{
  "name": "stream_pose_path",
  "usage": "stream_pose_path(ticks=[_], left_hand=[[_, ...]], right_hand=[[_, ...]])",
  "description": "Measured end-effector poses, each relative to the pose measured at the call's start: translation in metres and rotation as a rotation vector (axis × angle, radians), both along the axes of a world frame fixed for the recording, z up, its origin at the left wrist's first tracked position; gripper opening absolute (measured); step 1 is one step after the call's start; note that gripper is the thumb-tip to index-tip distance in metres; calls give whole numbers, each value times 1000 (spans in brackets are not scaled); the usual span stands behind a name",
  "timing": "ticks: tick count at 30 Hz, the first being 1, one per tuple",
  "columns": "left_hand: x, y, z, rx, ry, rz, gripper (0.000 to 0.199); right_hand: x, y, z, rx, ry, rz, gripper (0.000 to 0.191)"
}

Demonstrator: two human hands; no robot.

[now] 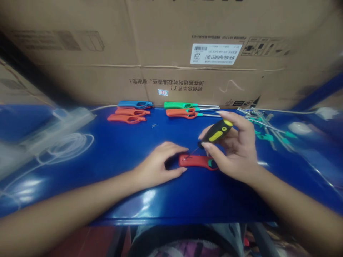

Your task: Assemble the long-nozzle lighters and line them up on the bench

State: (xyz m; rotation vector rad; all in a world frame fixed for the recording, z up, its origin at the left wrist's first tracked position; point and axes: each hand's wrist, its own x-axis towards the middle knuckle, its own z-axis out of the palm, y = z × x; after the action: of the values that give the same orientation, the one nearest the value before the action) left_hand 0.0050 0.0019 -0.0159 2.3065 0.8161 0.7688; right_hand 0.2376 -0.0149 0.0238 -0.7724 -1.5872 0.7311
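A red lighter (197, 161) lies on the blue table, its rounded end towards the left. My left hand (162, 164) is curved around that end, thumb and fingers on either side of it. In my right hand (237, 146) is a black and yellow screwdriver (216, 134), tilted, with its thin shaft pointing down and left. The screwdriver's tip is at the top face of the lighter near its left end; whether it sits in a screw is too small to tell. The lighter's right end is partly hidden behind my right hand.
Blue (134, 104) and orange-red (125, 119) lighter bodies lie at the back. Right of them are a green lighter (178, 105) and an orange one (178, 113) with metal tubes. Small screws (154, 125), metal tubes with green parts (268, 130), a coiled white cable (65, 148) and a cardboard wall (166, 43) also show.
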Motion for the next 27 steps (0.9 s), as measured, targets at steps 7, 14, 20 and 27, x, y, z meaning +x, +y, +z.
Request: stream_pose_path(ticks=[7,14,20,27], left_hand=[[0,2,-6,38,31,-22,40],[1,2,-7,53,19,-29,38],[-1,2,-7,58,23,-32,38],[1,2,-7,51,27,-31,37]], right_hand=[[1,3,-6,151,-165,48,68],[0,3,-7,225,-219,48,68],[0,4,-11,270,-229,48,72],[1,5,-12,288,-272,48,73]])
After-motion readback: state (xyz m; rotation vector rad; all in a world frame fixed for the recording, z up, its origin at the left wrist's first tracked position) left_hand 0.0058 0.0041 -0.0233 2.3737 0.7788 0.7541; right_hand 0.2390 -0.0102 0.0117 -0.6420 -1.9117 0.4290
